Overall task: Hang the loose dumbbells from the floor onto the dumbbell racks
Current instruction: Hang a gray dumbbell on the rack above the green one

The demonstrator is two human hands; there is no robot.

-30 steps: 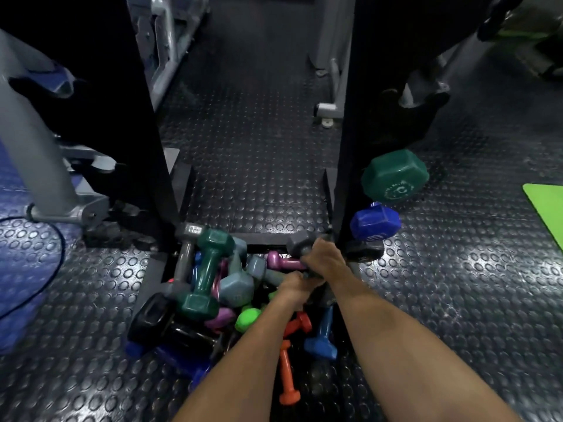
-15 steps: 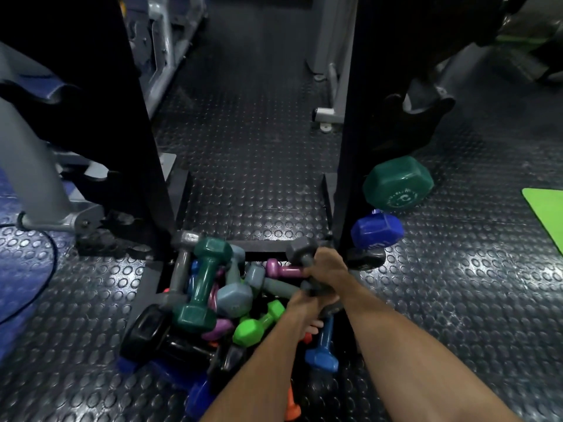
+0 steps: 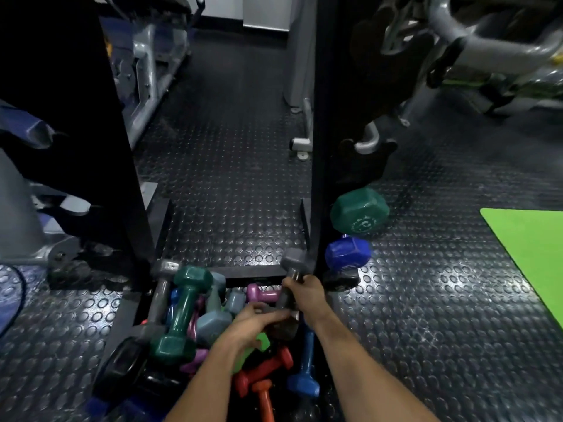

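A pile of loose dumbbells lies on the floor between two black rack uprights: a dark green one, a grey one, pink, blue, red and others. Both hands hold a grey dumbbell lifted off the pile beside the right rack upright. My right hand grips its handle. My left hand holds its lower head. On the right rack hang a green dumbbell, a blue one and a dark one.
The left rack upright stands at left with grey gym machines behind it. A green mat lies at right on the studded rubber floor. A cable curves at far left. More machines stand at top right.
The grey dumbbell has come up off the pile and tilted toward the right rack. My left hand moved down to its lower end. The view tilted upward.
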